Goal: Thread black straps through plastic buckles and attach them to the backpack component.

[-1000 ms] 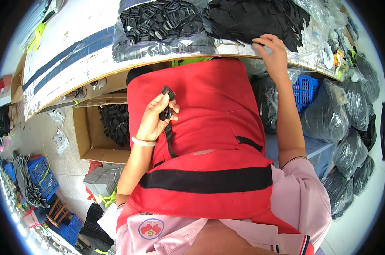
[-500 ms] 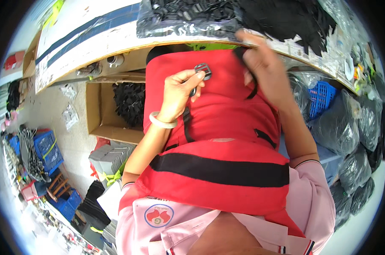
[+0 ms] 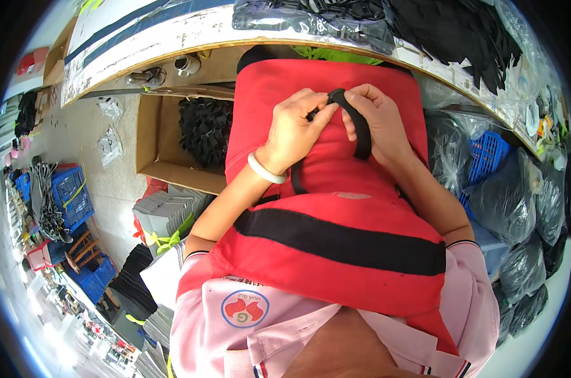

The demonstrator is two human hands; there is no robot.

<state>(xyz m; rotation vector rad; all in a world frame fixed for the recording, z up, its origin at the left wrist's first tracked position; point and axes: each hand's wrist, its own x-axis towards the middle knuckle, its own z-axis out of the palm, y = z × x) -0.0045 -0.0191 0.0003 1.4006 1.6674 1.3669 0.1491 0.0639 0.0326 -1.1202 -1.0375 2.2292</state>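
Note:
Over my lap, covered by a red apron (image 3: 266, 82), both hands meet at a small black buckle (image 3: 331, 98). My left hand (image 3: 298, 123) pinches the buckle, most of which its fingers hide. A short black webbing strap (image 3: 362, 129) is gripped near its upper end by my right hand (image 3: 378, 120), thumb and fingers closed on it. The strap's end is at the buckle; whether it passes through the slot I cannot tell. Its other end hangs down against the apron. On the table edge ahead lie a clear bag of black buckles (image 3: 317, 22) and a pile of black strap pieces (image 3: 455, 38).
A cardboard box (image 3: 153, 135) of black pieces stands left of my lap, with grey stacked sheets (image 3: 165, 211) below it. To the right are a blue basket (image 3: 487, 153) and several dark filled plastic bags (image 3: 509, 195). The table edge (image 3: 172, 53) curves across ahead.
My right hand has come down from the table edge with the strap and met my left hand at the buckle. The view has shifted slightly.

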